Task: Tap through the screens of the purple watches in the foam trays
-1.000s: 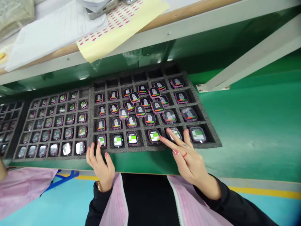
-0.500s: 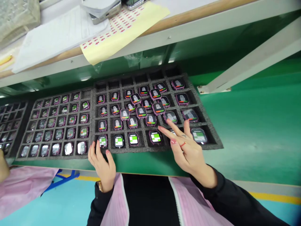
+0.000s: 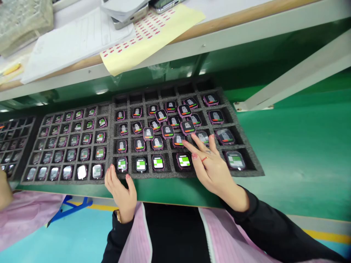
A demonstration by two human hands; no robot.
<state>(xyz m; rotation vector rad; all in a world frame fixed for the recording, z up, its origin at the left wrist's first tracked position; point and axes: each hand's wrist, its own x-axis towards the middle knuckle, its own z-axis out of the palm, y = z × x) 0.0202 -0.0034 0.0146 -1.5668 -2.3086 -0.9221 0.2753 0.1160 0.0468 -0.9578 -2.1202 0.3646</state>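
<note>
A dark grey foam tray [image 3: 253, 168] with square compartments holds several purple-rimmed smartwatches with lit screens. Over its front rows reaches my right hand [image 3: 212, 170], fingers spread, the index fingertip at the lower edge of a smartwatch [image 3: 179, 140]. That hand covers part of the front row. Several watches, among them one smartwatch [image 3: 168, 131], lie across the dividers on top of the others. The front-row smartwatch [image 3: 183, 160] shows a green and white screen. My left hand [image 3: 120, 191] rests with fingers stretched at the tray's front left edge, below another smartwatch [image 3: 122, 164].
A second foam tray [image 3: 27, 179] of watches adjoins on the left, with a third tray [image 3: 8, 146] beyond. Another person's hand [image 3: 4, 191] is at the far left. Above runs a shelf with papers [image 3: 74, 40] and a yellow sticker sheet [image 3: 153, 40]. A metal leg [image 3: 296, 69] stands right.
My right hand has moved slightly left and up, its index fingertip now at a watch in the third row. The left hand stays at the tray edge. The whole view has shifted slightly.
</note>
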